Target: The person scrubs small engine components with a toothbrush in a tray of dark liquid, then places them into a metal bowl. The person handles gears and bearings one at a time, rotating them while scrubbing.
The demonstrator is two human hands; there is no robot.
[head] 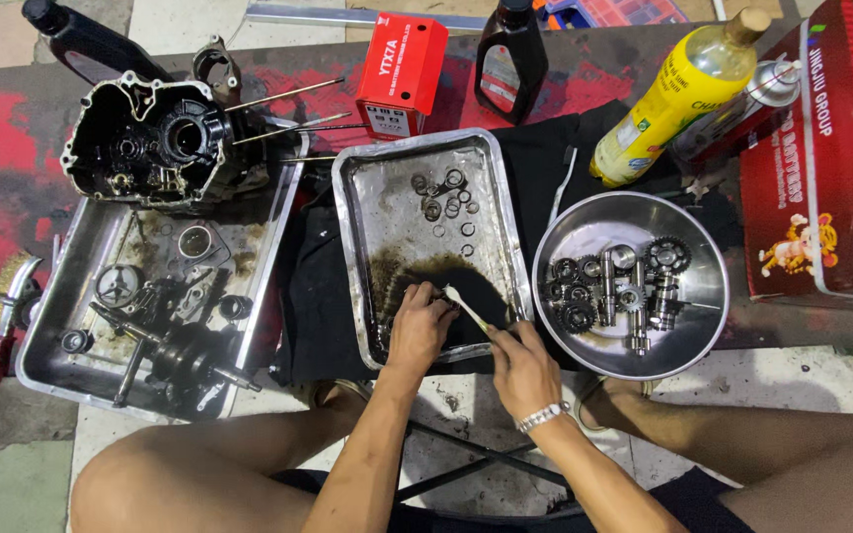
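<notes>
Keep your left hand (419, 329) pinched on the small part down in the dark oily puddle at the near end of the middle rectangular steel tray (352, 247), and work the pale-handled brush (466, 307) gripped in your right hand (522, 371) in short strokes so the grime stays in the tray. The part itself is hidden under your left fingers, so can't tell what it is; the brush bristles are hard to make out, and the washers (443, 202) at the far end are too small to sort.
</notes>
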